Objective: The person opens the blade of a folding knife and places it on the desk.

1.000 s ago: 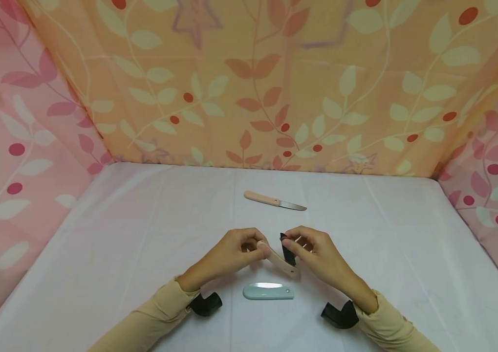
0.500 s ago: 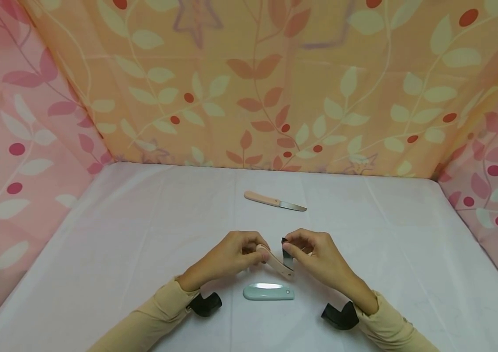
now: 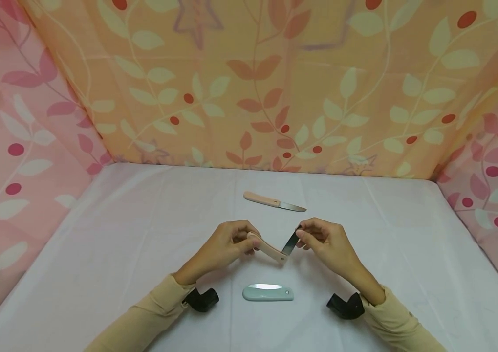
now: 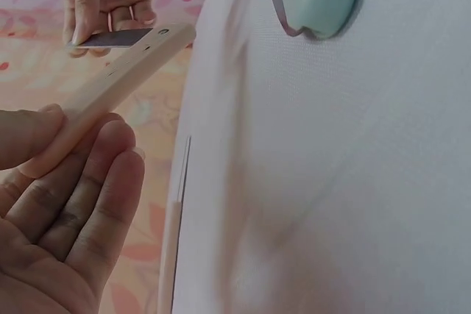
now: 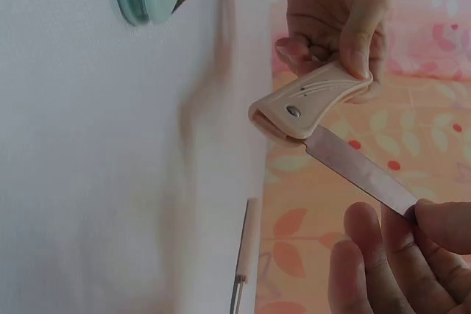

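My left hand (image 3: 229,245) pinches the end of the beige handle of a folding knife (image 3: 268,249), which is held above the table. With thumb and fingers, my right hand (image 3: 325,242) grips the tip of that knife's blade (image 5: 360,166), which stands out at a wide angle from the handle. Below the hands, a mint-green folding knife (image 3: 268,293) lies on the table, its blade folded in with a strip of it showing. Farther back lies another beige folding knife (image 3: 274,201), its blade fully out and pointing right.
The table has a white cloth (image 3: 165,205). Patterned fabric walls (image 3: 213,88) stand behind it and on both sides. Black wrist mounts (image 3: 346,306) hang beneath both forearms.
The blade has swung farther out of the handle as my right hand moved right and up. My left hand shifted slightly left and up with the handle. The knives on the table stayed put.
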`<action>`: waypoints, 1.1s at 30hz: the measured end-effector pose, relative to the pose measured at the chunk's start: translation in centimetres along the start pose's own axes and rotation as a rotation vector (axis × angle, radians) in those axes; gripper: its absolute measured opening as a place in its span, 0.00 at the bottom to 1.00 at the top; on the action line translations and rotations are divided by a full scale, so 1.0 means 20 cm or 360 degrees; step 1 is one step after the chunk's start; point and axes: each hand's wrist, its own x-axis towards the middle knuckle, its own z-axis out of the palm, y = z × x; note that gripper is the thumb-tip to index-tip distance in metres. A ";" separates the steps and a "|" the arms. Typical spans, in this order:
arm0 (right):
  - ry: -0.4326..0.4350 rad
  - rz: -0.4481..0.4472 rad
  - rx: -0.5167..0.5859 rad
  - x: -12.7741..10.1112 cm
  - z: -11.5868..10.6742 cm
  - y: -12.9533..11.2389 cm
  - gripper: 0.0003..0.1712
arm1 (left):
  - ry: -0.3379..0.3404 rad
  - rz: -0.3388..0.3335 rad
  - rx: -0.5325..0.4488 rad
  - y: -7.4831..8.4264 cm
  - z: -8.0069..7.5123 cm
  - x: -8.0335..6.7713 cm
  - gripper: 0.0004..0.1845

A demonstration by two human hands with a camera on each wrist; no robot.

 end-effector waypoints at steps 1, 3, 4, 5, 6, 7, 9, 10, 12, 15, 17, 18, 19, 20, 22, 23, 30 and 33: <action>0.0002 0.0008 0.0004 0.00 -0.01 0.00 0.06 | 0.0014 -0.0003 -0.0016 0.00 -0.01 0.00 0.06; 0.0001 0.0026 0.0005 0.01 -0.02 0.01 0.06 | 0.0046 -0.0012 -0.0036 0.00 -0.01 0.01 0.06; 0.0001 0.0038 0.0006 0.01 -0.02 0.02 0.06 | 0.0063 -0.0012 -0.0043 -0.01 -0.02 0.01 0.05; 0.0001 0.0052 0.0007 0.02 -0.03 0.02 0.06 | 0.0080 -0.0013 -0.0049 -0.01 -0.02 0.01 0.05; 0.0001 0.0064 0.0006 0.02 -0.04 0.03 0.07 | 0.0095 -0.0013 -0.0054 -0.01 -0.03 0.01 0.05; 0.0002 0.0074 0.0008 0.02 -0.04 0.03 0.07 | 0.0109 -0.0002 -0.0052 -0.02 -0.03 0.01 0.05; 0.0003 0.0091 0.0010 0.03 -0.05 0.04 0.07 | 0.0136 0.0014 -0.0061 -0.02 -0.04 0.02 0.06; 0.0003 0.0099 0.0014 0.03 -0.06 0.05 0.07 | 0.0146 0.0021 -0.0073 -0.02 -0.05 0.02 0.06; 0.0002 0.0103 0.0023 0.03 -0.07 0.06 0.07 | 0.0167 0.0036 -0.0106 -0.03 -0.06 0.02 0.06; -0.0001 0.0094 0.0026 0.03 -0.08 0.07 0.07 | 0.0199 0.0056 -0.0176 -0.03 -0.07 0.02 0.07; -0.0003 0.0084 0.0025 0.04 -0.08 0.07 0.07 | 0.0224 0.0064 -0.0212 -0.03 -0.07 0.02 0.07; -0.0005 0.0081 0.0023 0.04 -0.08 0.08 0.07 | 0.0237 0.0067 -0.0228 -0.03 -0.08 0.03 0.07; -0.0006 0.0081 0.0022 0.04 -0.09 0.08 0.07 | 0.0251 0.0068 -0.0238 -0.03 -0.08 0.03 0.07; -0.0007 0.0083 0.0021 0.04 -0.09 0.08 0.07 | 0.0265 0.0068 -0.0245 -0.03 -0.08 0.03 0.07; -0.0012 0.0089 0.0016 0.04 -0.09 0.09 0.07 | 0.0291 0.0069 -0.0255 -0.03 -0.09 0.03 0.07; -0.0015 0.0093 0.0012 0.04 -0.09 0.09 0.07 | 0.0302 0.0073 -0.0264 -0.03 -0.09 0.03 0.07; -0.0054 0.0102 0.0018 0.05 -0.10 0.11 0.06 | 0.0378 0.0098 -0.0342 -0.03 -0.10 0.04 0.08; -0.0082 0.0119 0.0050 0.05 -0.10 0.11 0.06 | 0.0420 0.0123 -0.0383 -0.03 -0.10 0.04 0.09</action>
